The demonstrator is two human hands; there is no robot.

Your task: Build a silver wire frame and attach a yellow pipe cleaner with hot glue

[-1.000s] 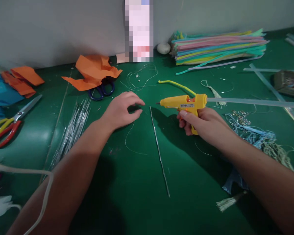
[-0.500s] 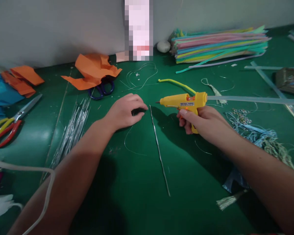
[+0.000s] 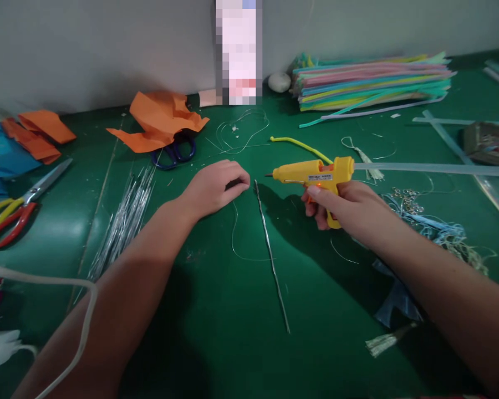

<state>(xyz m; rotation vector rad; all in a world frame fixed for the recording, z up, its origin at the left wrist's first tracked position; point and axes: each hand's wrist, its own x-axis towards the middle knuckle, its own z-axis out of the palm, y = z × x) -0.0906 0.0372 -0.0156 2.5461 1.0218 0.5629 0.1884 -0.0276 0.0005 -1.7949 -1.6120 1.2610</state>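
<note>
My right hand (image 3: 330, 202) grips a yellow hot glue gun (image 3: 303, 170) by its handle, nozzle pointing left, a small orange light lit. A long clear glue stick (image 3: 419, 168) runs out of its back. Just left of the nozzle, my left hand (image 3: 218, 188) has thumb and forefinger pinched together. A thin clear thread (image 3: 233, 238) curves out from under that hand onto the table; the fingertips seem to hold it, though the grip itself is hidden. Between my hands lies a twisted silver wire (image 3: 269, 249), its far end close to my left fingertips and the nozzle.
Left are silver wires (image 3: 122, 221), red-and-yellow scissors (image 3: 29, 199), orange paper (image 3: 158, 122) over blue-handled scissors (image 3: 174, 155) and a white cord (image 3: 89, 310). Behind are a yellow pipe cleaner (image 3: 301, 145) and a pipe-cleaner bundle (image 3: 370, 83). Tassels (image 3: 444, 227) lie right, beneath my forearm.
My left thumb and forefinger have closed from a gap into a pinch. The thin thread has shifted to the right. The glue gun has barely moved in my right hand.
</note>
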